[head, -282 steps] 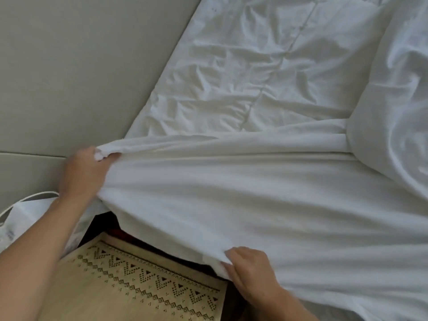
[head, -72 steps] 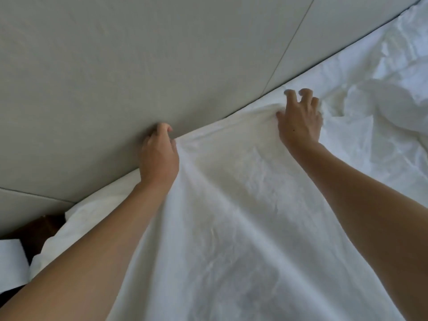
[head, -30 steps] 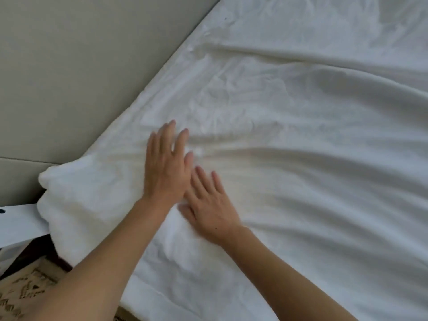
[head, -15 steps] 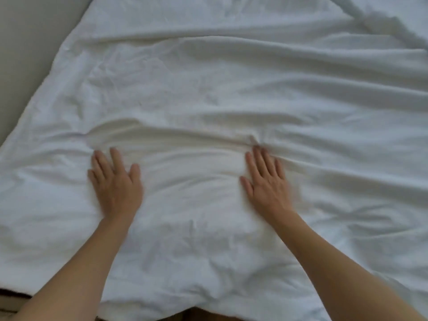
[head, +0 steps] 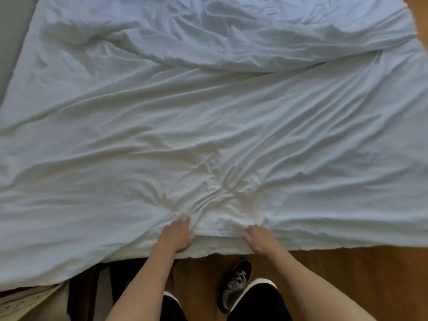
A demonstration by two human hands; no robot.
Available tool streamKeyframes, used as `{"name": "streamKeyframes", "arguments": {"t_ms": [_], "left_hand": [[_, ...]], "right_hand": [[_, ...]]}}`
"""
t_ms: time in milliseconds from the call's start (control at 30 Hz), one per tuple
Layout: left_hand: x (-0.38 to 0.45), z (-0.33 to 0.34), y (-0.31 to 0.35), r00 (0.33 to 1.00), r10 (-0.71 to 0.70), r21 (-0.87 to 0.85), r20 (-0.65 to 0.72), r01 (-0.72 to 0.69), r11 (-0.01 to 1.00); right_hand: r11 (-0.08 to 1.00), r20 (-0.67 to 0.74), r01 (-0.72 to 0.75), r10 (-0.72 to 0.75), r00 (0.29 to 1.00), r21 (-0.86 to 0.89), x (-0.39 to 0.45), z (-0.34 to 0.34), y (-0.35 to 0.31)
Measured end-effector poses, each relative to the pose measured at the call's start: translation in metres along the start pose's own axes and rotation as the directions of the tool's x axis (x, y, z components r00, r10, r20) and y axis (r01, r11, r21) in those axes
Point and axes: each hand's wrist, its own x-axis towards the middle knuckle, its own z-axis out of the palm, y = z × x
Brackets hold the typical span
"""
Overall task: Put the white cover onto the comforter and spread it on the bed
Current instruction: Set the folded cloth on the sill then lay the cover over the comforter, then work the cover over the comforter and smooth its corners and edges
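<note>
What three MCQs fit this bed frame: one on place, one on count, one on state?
1. Where are both hands?
A. at the cover's near edge
B. on the wall
C. on the floor

2. How many shoes show?
A. none
B. one
C. three

3. How does the cover lie?
A. folded in a stack
B. rolled up
C. spread out, creased

Key: 1 A, left hand and right hand sit on the white cover by its near edge; 2 B, one shoe on the floor; 3 C, wrinkles run across it.

bed (head: pixel 14 42) | covered comforter (head: pixel 208 123) spread across, wrinkled | near edge seemingly overhanging wooden floor (head: pixel 347 274)
</note>
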Motion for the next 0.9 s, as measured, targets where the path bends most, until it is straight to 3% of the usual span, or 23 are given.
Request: {"name": "streamKeyframes", "arguments": {"t_ms": [167, 367, 633, 900], "left_hand": [[-0.083, -0.028, 0.102, 0.998, 0.046, 0.009, -0.035, -0.046, 0.999], [-0.140, -0.029, 0.200, 0.985, 0.174, 0.063, -0.012, -0.173, 0.983], [-0.132, -0.038, 0.262, 0.972, 0.230, 0.290, 0.043, -0.232, 0.928], [-0.077, -0.049, 0.317, 0.974, 0.206, 0.323, 0.094, -0.226, 0.919]], "right_hand": [[0.933, -0.055, -0.085, 0.112, 0.992, 0.350, -0.128, -0.018, 0.061], [0.893, -0.035, -0.208, 0.241, 0.970, 0.399, -0.209, -0.019, 0.129], [0.855, -0.115, -0.204, 0.290, 0.950, 0.476, -0.224, -0.069, 0.174], [0.794, -0.133, -0.252, 0.382, 0.914, 0.553, -0.211, -0.116, 0.241]]}}
